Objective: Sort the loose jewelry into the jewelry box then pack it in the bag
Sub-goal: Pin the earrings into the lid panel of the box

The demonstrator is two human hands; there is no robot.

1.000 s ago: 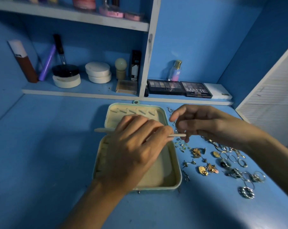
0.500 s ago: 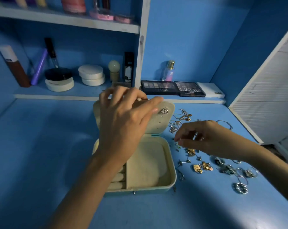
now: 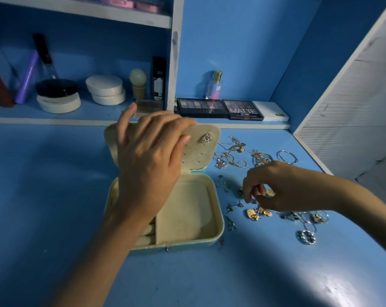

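Gripping the beige flap (image 3: pixel 207 156) of the open jewelry box (image 3: pixel 219 218), L hand (image 3: pixel 147 160) curls its fingers over the flap's top edge and holds it tilted up near the shelf ledge (image 3: pixel 55 120). One triangular earring (image 3: pixel 206 138) is pinned near the flap's top R corner. Box sits mid tabletop (image 3: pixel 55 196), w/ a wide blue stretch to its L & in front. R hand (image 3: pixel 282 187) is just R of the box, fingers curled down, pinching a small gold piece (image 3: pixel 269 193) over the loose jewelry (image 3: pixel 251 214). Chains (image 3: pixel 232 151) lie btwn flap & R wall; rings (image 3: pixel 307 237) lie nearer the viewer. White slatted panel (image 3: pixel 353 107) bounds the tabletop's R edge, close behind the R forearm.
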